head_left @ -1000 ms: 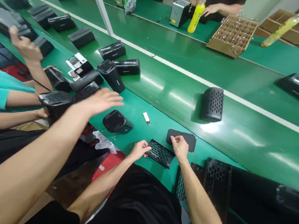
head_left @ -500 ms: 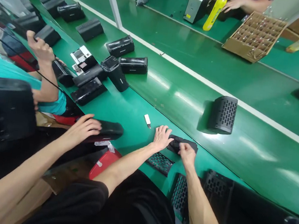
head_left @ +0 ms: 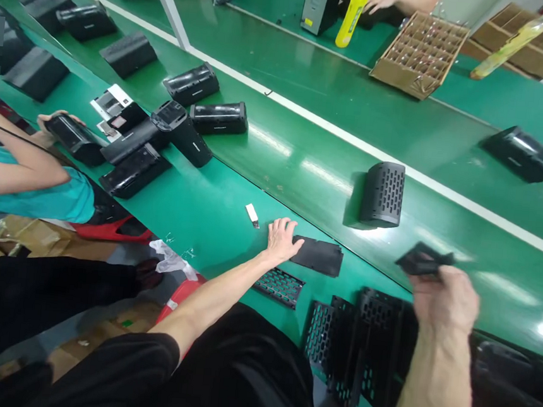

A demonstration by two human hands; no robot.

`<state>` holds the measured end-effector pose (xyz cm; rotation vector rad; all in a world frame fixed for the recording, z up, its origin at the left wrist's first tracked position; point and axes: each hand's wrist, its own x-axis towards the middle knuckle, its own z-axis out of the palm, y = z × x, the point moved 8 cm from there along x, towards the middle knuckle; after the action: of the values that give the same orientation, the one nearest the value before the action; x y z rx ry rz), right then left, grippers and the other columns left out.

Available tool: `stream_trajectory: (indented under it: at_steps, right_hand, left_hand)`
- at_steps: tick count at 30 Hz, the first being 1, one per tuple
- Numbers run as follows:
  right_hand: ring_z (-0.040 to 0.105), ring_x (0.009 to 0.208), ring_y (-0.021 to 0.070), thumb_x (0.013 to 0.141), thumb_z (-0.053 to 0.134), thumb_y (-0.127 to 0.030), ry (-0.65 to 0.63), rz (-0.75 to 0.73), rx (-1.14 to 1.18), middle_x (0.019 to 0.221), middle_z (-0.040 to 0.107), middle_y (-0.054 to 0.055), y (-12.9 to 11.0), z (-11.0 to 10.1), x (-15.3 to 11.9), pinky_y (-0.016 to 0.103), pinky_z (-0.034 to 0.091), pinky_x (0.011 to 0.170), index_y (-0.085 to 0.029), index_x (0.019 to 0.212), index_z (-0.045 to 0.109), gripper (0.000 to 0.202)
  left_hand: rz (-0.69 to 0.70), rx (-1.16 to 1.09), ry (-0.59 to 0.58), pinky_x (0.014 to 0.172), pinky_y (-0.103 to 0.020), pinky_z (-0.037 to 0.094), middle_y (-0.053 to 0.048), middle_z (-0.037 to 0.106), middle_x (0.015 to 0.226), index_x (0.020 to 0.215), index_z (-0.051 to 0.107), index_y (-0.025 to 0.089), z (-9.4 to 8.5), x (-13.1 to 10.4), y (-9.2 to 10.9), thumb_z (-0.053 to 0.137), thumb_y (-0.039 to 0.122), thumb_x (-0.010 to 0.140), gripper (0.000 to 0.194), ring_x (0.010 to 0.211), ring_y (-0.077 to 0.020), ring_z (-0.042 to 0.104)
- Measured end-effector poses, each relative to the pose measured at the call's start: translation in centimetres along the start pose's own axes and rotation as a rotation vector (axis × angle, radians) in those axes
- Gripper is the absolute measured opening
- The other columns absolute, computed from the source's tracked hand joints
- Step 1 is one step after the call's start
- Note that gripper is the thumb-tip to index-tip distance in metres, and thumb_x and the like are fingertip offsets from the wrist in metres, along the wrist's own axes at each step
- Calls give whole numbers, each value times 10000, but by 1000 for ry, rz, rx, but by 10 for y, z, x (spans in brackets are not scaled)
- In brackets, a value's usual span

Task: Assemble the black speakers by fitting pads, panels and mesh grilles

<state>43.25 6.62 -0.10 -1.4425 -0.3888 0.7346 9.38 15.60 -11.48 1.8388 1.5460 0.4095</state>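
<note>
My left hand point(head_left: 281, 239) lies on the green bench with its fingers spread, the thumb touching the left end of a flat black sheet point(head_left: 319, 256). My right hand point(head_left: 450, 301) is raised to the right, closed on a crumpled piece of thin black sheet point(head_left: 422, 260), slightly blurred. A black perforated grille panel point(head_left: 280, 286) lies just below the flat sheet, close to my left forearm. Beyond my left hand is a small white piece with a dark tip point(head_left: 252, 215). More grille panels point(head_left: 319, 334) are stacked upright at the bench's near edge.
A black speaker housing with a slotted face point(head_left: 384, 195) stands on the green belt. Several black speakers point(head_left: 182, 132) lie to the left, near a person in a teal shirt point(head_left: 31, 176). Across the belt are a yellow bottle point(head_left: 352, 17) and a divided cardboard box point(head_left: 420, 55).
My right hand has moved right and up from the sheet, carrying the crumpled black piece. The neighbour's arm with the dark speaker has left the left foreground. My left hand stays down.
</note>
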Motion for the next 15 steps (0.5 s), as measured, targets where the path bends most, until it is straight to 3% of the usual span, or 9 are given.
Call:
stream_trajectory:
  at_steps: [2, 4, 6, 7, 10, 13, 15]
  right_hand:
    - [774, 884, 302, 707, 811, -377, -180, 183, 27, 900, 789, 82, 26, 34, -40, 562, 639, 827, -250, 819, 701, 202]
    - [769, 951, 293, 772, 799, -423, -329, 395, 100, 996, 805, 83, 59, 62, -85, 528, 627, 859, -242, 926, 738, 246]
    - [761, 985, 270, 796, 793, -412, -379, 533, 175, 1029, 808, 54, 88, 76, -122, 477, 616, 880, -261, 956, 745, 225]
    - [759, 988, 263, 787, 797, -394, -372, 569, 202, 1026, 810, 42, 100, 77, -135, 460, 612, 884, -268, 948, 747, 210]
    - [764, 935, 274, 753, 801, -419, -344, 648, 234, 987, 815, 48, 129, 71, -157, 460, 615, 848, -263, 901, 753, 220]
    - [771, 873, 317, 771, 758, -671, -411, 740, 163, 980, 811, 104, 148, 67, -169, 487, 619, 749, -243, 965, 760, 471]
    - [766, 833, 311, 730, 744, -790, -456, 695, -35, 954, 803, 110, 154, 64, -171, 448, 610, 698, -230, 1007, 746, 625]
  left_hand:
    - [36, -344, -78, 1161, -528, 397, -183, 536, 1512, 1432, 562, 212, 0, -10, 14, 796, 437, 872, 647, 1404, -348, 479]
    - [65, -760, -303, 1116, -475, 456, -179, 595, 1463, 1458, 552, 223, 10, -26, 30, 838, 525, 823, 759, 1337, -314, 568]
    - [-7, -1066, -495, 1022, -418, 511, -153, 699, 1285, 1357, 633, 195, 17, -47, 34, 878, 584, 759, 754, 1168, -274, 666]
    - [-73, -1147, -527, 958, -384, 529, -125, 733, 1159, 1257, 682, 172, 18, -56, 30, 892, 596, 735, 705, 1054, -245, 691]
    - [-204, -1134, -472, 763, -291, 505, -32, 709, 858, 980, 727, 133, 10, -73, 7, 908, 582, 705, 557, 773, -158, 641]
    - [-181, -941, -464, 689, -258, 452, 1, 676, 773, 893, 722, 137, -6, -81, -9, 874, 536, 739, 454, 704, -135, 588]
    - [-159, -797, -497, 670, -255, 441, 5, 682, 770, 885, 717, 146, -13, -84, -17, 831, 500, 771, 389, 702, -143, 590]
